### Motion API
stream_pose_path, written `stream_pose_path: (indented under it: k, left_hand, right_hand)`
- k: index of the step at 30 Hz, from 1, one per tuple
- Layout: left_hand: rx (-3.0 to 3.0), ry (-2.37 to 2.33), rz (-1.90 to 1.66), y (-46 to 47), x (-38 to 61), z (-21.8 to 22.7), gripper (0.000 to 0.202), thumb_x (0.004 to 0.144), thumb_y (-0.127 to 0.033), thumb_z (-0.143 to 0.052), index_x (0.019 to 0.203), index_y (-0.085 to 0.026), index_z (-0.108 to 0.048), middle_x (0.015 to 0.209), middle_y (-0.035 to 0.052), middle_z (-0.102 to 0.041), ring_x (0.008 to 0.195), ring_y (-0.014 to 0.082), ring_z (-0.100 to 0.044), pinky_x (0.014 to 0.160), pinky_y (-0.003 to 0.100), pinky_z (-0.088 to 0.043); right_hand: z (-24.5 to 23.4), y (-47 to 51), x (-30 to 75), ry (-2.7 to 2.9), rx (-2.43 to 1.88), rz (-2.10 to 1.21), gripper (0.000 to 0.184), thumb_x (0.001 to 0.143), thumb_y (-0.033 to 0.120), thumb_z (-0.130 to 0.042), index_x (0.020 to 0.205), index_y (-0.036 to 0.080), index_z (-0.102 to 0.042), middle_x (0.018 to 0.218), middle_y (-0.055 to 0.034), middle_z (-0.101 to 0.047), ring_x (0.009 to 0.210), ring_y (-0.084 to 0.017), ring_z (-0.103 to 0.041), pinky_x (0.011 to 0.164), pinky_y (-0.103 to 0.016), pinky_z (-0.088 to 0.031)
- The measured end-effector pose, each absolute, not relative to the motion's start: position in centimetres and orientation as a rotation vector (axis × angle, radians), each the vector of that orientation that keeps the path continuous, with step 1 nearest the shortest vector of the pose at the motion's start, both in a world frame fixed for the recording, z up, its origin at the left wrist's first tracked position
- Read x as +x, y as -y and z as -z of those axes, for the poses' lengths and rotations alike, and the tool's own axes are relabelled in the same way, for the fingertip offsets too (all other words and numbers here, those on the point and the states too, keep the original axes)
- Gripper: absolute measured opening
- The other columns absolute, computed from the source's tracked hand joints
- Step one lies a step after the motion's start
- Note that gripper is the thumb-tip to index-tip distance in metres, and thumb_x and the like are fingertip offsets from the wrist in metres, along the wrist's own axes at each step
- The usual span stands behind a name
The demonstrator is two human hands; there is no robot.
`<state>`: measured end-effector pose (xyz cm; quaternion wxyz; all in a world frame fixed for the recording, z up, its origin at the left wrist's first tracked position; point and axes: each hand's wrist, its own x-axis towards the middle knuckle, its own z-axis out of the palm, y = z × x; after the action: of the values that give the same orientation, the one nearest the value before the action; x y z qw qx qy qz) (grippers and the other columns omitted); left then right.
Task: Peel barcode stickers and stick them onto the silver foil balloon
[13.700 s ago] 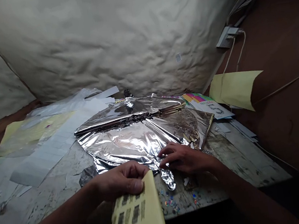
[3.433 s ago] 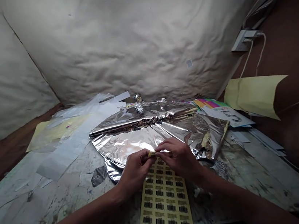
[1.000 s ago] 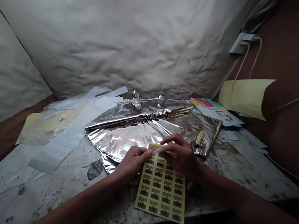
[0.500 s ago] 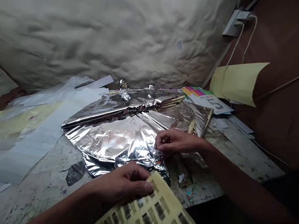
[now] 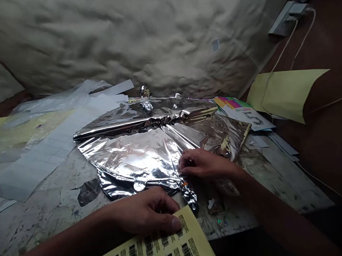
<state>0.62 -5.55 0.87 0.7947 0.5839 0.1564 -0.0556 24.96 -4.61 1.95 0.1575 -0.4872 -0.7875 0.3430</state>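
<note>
My left hand (image 5: 152, 212) grips the top edge of a yellow sheet of barcode stickers (image 5: 170, 252), thumb on its printed face. The sheet tilts over the table's front edge. My right hand (image 5: 202, 163) is closed in a pinch at the front of a flat, silver foil balloon (image 5: 127, 154). Its fingertips touch or nearly touch the foil; whatever is between them is too small to make out. The shiny foil lies folded and gathered at its middle. A narrow crinkled foil tail (image 5: 189, 197) points toward me, just below my right fingers.
White paper strips (image 5: 34, 167) and clear plastic film (image 5: 60, 98) cover the table's left side. A colourful card printed with a 5 (image 5: 248, 115) lies at the right. Behind it a yellow paper (image 5: 289, 91) leans by the wall. A power strip (image 5: 285, 18) with cables hangs above.
The view has shifted slightly. The sticker sheet has come round flatter and shows more rows. My right hand stays pinched at the foil's front edge, and a round pale tab now shows beside my left hand.
</note>
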Motion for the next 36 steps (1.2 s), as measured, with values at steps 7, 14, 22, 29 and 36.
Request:
stream_pose_path:
  k: [7, 14, 22, 29, 36]
  left_hand:
    - [1.319, -0.391, 0.071, 5.6, 0.5, -1.4, 0.032, 0.085, -0.047, -0.065, 0.086, -0.016, -0.072, 0.072, 0.0024, -0.069, 0.056, 0.0098, -0.059, 0.054, 0.017, -0.046]
    - [1.317, -0.336, -0.009, 4.7, 0.0, -1.6, 0.033, 0.084, -0.048, -0.066, 0.087, -0.015, -0.073, 0.073, 0.0029, -0.069, 0.059, 0.0114, -0.060, 0.057, 0.019, -0.046]
    - [1.914, -0.317, -0.292, 5.2, 0.4, -1.5, 0.025, 0.090, -0.032, -0.053, 0.077, -0.015, -0.065, 0.067, 0.0009, -0.057, 0.058, 0.0107, -0.049, 0.055, 0.021, -0.039]
    - [2.389, -0.542, -0.504, 6.2, 0.9, -0.8, 0.012, 0.084, -0.023, -0.056, 0.079, -0.018, -0.066, 0.140, 0.0084, -0.048, 0.100, 0.0222, -0.061, 0.083, 0.033, -0.045]
    - [2.365, -0.459, -0.461, 6.0, 1.2, 0.0, 0.012, 0.084, -0.021, -0.056, 0.077, -0.019, -0.065, 0.115, 0.0026, -0.070, 0.095, 0.0206, -0.064, 0.083, 0.032, -0.046]
  right_hand:
    - [-1.9, 5.3, 25.0, 2.287, -1.455, -0.557, 0.038, 0.077, 0.014, -0.072, 0.113, 0.022, -0.062, 0.101, -0.0043, -0.063, 0.076, -0.015, -0.061, 0.069, -0.028, -0.049]
    - [-3.7, 5.5, 26.8, 2.587, -0.959, -0.834, 0.024, 0.079, 0.013, -0.071, 0.098, 0.029, -0.073, 0.109, -0.0031, -0.064, 0.100, -0.017, -0.062, 0.085, -0.029, -0.051]
    - [-1.7, 3.9, 27.0, 2.142, -1.093, -1.263, 0.016, 0.082, 0.032, -0.069, 0.079, 0.016, -0.068, 0.078, -0.0029, -0.066, 0.074, -0.016, -0.063, 0.068, -0.028, -0.050]
    - [-0.7, 3.3, 27.6, 1.701, -1.215, -1.312, 0.029, 0.074, 0.041, -0.074, 0.073, 0.015, -0.062, 0.068, 0.0016, -0.057, 0.061, -0.011, -0.051, 0.057, -0.022, -0.040]
    - [-4.9, -1.0, 26.7, 1.988, -1.400, -0.562, 0.025, 0.087, 0.039, -0.058, 0.082, 0.016, -0.068, 0.071, -0.0009, -0.064, 0.063, -0.014, -0.055, 0.059, -0.024, -0.039]
